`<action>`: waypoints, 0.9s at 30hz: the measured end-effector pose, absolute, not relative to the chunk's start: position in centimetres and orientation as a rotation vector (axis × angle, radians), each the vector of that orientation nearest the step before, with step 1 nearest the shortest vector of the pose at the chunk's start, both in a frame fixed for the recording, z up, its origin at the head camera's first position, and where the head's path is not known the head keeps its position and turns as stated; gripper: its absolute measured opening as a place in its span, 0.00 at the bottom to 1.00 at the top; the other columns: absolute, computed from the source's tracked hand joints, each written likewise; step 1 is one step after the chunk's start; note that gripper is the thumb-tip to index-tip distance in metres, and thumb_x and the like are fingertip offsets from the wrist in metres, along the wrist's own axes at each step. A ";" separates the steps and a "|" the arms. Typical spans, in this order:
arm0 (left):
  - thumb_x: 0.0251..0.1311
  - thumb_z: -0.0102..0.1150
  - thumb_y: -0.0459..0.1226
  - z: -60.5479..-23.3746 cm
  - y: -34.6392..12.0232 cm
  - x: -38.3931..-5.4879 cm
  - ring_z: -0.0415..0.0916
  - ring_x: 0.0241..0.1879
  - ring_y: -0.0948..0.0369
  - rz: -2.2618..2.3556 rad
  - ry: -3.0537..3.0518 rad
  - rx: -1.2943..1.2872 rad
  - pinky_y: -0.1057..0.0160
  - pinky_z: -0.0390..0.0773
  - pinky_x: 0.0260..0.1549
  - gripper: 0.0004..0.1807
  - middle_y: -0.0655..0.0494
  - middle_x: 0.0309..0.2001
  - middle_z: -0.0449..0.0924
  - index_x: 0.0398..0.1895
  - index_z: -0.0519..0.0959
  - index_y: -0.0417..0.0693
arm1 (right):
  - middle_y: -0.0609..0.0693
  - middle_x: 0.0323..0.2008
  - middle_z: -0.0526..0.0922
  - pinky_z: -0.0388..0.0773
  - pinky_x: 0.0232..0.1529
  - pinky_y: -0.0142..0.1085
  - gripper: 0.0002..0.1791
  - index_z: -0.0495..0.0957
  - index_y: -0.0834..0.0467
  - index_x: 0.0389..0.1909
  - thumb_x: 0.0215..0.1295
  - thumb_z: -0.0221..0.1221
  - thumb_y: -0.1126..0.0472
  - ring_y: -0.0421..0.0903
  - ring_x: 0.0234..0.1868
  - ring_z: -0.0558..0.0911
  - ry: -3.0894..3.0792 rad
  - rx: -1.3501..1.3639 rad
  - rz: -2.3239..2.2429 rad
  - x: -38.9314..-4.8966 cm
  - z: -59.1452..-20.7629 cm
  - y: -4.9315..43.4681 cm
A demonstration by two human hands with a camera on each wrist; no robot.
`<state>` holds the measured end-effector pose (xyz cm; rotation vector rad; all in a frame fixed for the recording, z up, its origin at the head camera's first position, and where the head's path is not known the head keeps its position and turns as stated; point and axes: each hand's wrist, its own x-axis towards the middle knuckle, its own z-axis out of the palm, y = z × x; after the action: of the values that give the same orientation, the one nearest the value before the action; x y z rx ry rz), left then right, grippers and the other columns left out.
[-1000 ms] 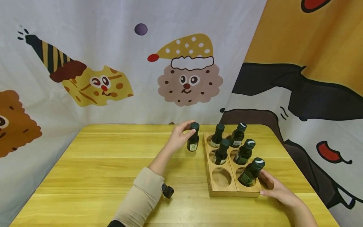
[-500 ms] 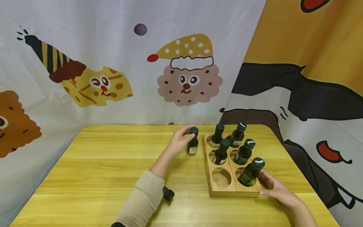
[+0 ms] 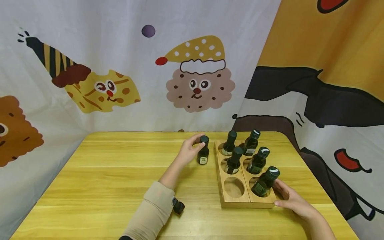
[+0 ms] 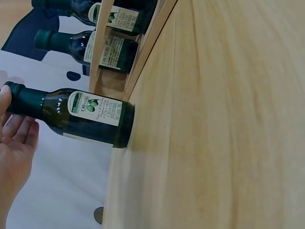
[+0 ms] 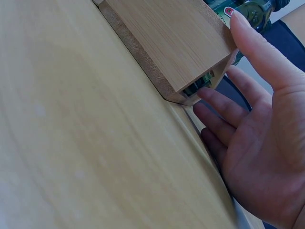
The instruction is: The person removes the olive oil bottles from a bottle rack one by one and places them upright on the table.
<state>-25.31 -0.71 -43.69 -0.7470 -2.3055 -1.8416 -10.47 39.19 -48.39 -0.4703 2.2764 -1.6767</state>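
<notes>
My left hand (image 3: 189, 149) pinches the dark green cap of a small olive oil bottle (image 3: 203, 156) between thumb and fingers. The bottle is upright, left of a wooden bottle rack (image 3: 222, 195), and its base appears to rest on the table. In the left wrist view, the olive oil bottle (image 4: 90, 112) shows a white label with green olives. My right hand (image 3: 292, 199) grips the rack's near right corner, thumb on the front and fingers along the side. Several similar bottles (image 3: 233, 161) sit in the rack's round holes; the near left hole (image 3: 234, 187) holds none.
The rack stands on the right side of a yellow wood-grain table (image 3: 114, 186). A cartoon-printed curtain (image 3: 120, 43) hangs behind the table's far edge. On my left wrist is a small black camera (image 3: 178, 207).
My left hand and the bottle have come down and slightly toward me, mostly in the first half second. The right hand and the rack stay in place.
</notes>
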 end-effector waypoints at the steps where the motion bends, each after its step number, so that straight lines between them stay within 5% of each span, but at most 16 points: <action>1: 0.65 0.57 0.33 -43.8 -0.7 -25.3 0.77 0.50 0.52 -1.842 -2.305 -0.745 0.54 0.74 0.52 0.22 0.44 0.47 0.80 0.62 0.71 0.36 | 0.81 0.65 0.46 0.62 0.54 0.20 0.45 0.37 0.77 0.70 0.64 0.58 0.70 0.22 0.58 0.63 2.275 -0.467 -1.678 -10.5 -48.4 39.2; 8: 0.66 0.57 0.36 -43.7 -0.9 -25.4 0.75 0.52 0.52 -1.890 -2.346 -0.712 0.54 0.76 0.49 0.24 0.46 0.48 0.80 0.64 0.71 0.39 | 0.80 0.65 0.48 0.61 0.54 0.20 0.45 0.37 0.78 0.69 0.65 0.58 0.69 0.22 0.58 0.63 2.275 -0.466 -1.677 -10.5 -48.4 39.2; 15: 0.66 0.58 0.36 -41.1 -1.2 -24.4 0.70 0.58 0.50 -1.865 -2.382 -0.698 0.49 0.70 0.56 0.25 0.45 0.56 0.76 0.65 0.70 0.42 | 0.59 0.65 0.57 0.61 0.54 0.21 0.45 0.39 0.77 0.70 0.64 0.59 0.69 0.24 0.59 0.64 2.291 -0.471 -1.680 -10.5 -48.4 39.3; 19: 0.65 0.59 0.35 -38.6 -1.4 -23.4 0.67 0.60 0.49 -1.821 -2.345 -0.748 0.47 0.65 0.59 0.26 0.43 0.57 0.75 0.65 0.69 0.39 | 0.66 0.66 0.54 0.62 0.54 0.21 0.45 0.38 0.77 0.70 0.64 0.59 0.70 0.23 0.59 0.64 2.291 -0.475 -1.678 -10.6 -48.4 39.3; 27: 0.62 0.63 0.40 -39.0 -0.5 -24.0 0.67 0.60 0.59 -1.799 -2.212 -0.846 0.48 0.62 0.61 0.28 0.58 0.56 0.77 0.66 0.70 0.50 | 0.74 0.65 0.52 0.62 0.54 0.21 0.44 0.39 0.77 0.70 0.63 0.59 0.70 0.24 0.59 0.64 2.297 -0.485 -1.675 -10.6 -48.5 39.3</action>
<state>-23.95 -0.48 -39.04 -0.8456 -2.2124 -1.7992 -10.59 39.27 -48.47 -0.4852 2.2973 -1.6752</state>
